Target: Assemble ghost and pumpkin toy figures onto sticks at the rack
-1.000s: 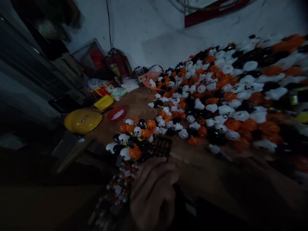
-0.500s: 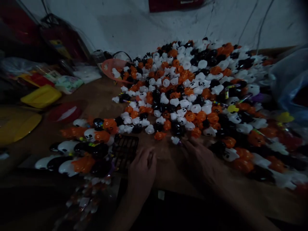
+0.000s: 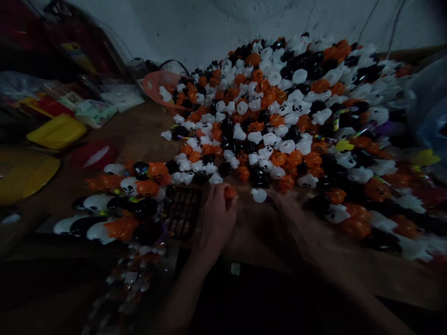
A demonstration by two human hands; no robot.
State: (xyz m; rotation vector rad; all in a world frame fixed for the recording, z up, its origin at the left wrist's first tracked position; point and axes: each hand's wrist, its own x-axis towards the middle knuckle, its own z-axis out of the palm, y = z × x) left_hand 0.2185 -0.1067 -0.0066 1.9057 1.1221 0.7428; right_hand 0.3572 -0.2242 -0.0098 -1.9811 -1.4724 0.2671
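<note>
My left hand (image 3: 218, 216) is closed with its fingertips on an orange pumpkin-shaped toy head (image 3: 229, 192), at the front edge of the pile. To the right, my right hand (image 3: 293, 216) reaches in low over the table, its fingers blurred and partly in shadow. At its fingertips is a white toy piece (image 3: 259, 195) with a dark purple end, which the fingers appear to pinch. Just beyond both hands spreads a large pile of small plastic heads (image 3: 270, 138): white ghosts, orange pumpkins and black ones. A black grid tray (image 3: 183, 211) lies left of my left hand.
Rows of joined toy heads (image 3: 101, 204) lie at the left. Behind them are a red dish (image 3: 94, 153), a yellow container (image 3: 57, 131) and a yellow lid-like disc (image 3: 28, 174). An orange basket (image 3: 153, 88) tips toward the pile. Clear plastic (image 3: 429, 102) hangs at the right.
My left hand has moved forward and right from beside the grid tray and taken hold of an orange pumpkin head. The white piece at my right fingertips has turned; that hand stays nearly in place.
</note>
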